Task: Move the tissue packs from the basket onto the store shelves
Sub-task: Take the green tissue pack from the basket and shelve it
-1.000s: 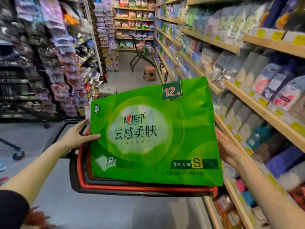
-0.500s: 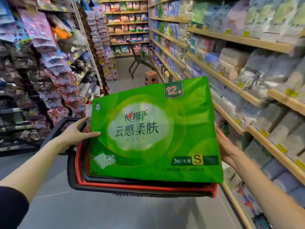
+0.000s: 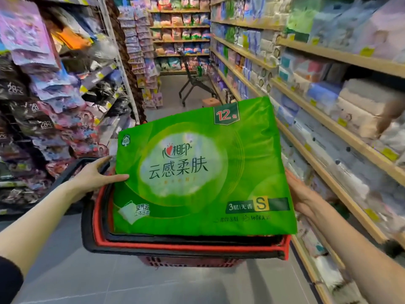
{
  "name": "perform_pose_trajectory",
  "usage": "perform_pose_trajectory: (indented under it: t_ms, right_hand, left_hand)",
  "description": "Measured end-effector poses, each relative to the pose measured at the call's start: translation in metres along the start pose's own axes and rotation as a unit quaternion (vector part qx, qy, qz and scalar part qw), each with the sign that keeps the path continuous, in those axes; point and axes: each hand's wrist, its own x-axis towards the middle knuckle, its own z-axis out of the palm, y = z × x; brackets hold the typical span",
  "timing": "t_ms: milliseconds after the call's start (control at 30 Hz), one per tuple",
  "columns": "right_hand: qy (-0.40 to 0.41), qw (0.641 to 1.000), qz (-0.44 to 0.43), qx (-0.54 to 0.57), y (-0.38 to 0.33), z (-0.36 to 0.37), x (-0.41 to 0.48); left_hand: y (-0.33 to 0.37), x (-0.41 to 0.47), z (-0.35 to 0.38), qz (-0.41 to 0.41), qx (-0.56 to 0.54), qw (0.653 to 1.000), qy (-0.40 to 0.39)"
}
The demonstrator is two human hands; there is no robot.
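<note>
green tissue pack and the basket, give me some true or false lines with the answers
1. The left hand and right hand are on opposite edges of the green tissue pack. True.
2. The pack's corner badge reads 6. False: it reads 12.
3. The basket has a blue rim. False: the rim is red and black.
4. A shopping cart stands farther down the aisle. True.
5. The pack already sits on the shelves. False: it is in the hands, by the basket.

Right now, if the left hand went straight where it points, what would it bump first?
The green pack. The left hand points right and its thumb lies on the pack's front; the other fingers' depth is unclear.
</note>
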Motion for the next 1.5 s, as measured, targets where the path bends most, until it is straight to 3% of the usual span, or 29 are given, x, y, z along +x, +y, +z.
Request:
perform_pose_trajectory:
  t_ms: [233,367,700,900,1167,1500]
  right_hand:
    - [-0.029,0.998,-0.033,-0.052,-0.053,0.045,0.123]
    - [-0.011,0.998,-0.06,-0.032,-0.064,0.074,0.173]
    - [0.084,0.992,-0.096,0.019,-0.059,0.116,0.237]
    - [0.175,0.975,-0.134,0.013,-0.08,0.124,0.254]
    - [0.268,0.953,-0.139,0.021,-0.091,0.077,0.272]
    - [0.403,0.906,-0.127,0.031,-0.09,0.037,0.256]
  left_hand:
    - [0.013,0.129,-0.023,-0.011,-0.019,1.0,0.008]
    - [0.022,0.214,-0.035,0.03,-0.029,0.999,0.009]
    - [0.085,0.405,-0.064,0.12,0.005,0.986,-0.114]
    - [0.125,0.492,-0.022,0.152,-0.03,0.973,-0.173]
    - [0.193,0.561,0.069,0.205,0.023,0.946,-0.249]
    - [0.272,0.634,0.195,0.27,0.054,0.889,-0.367]
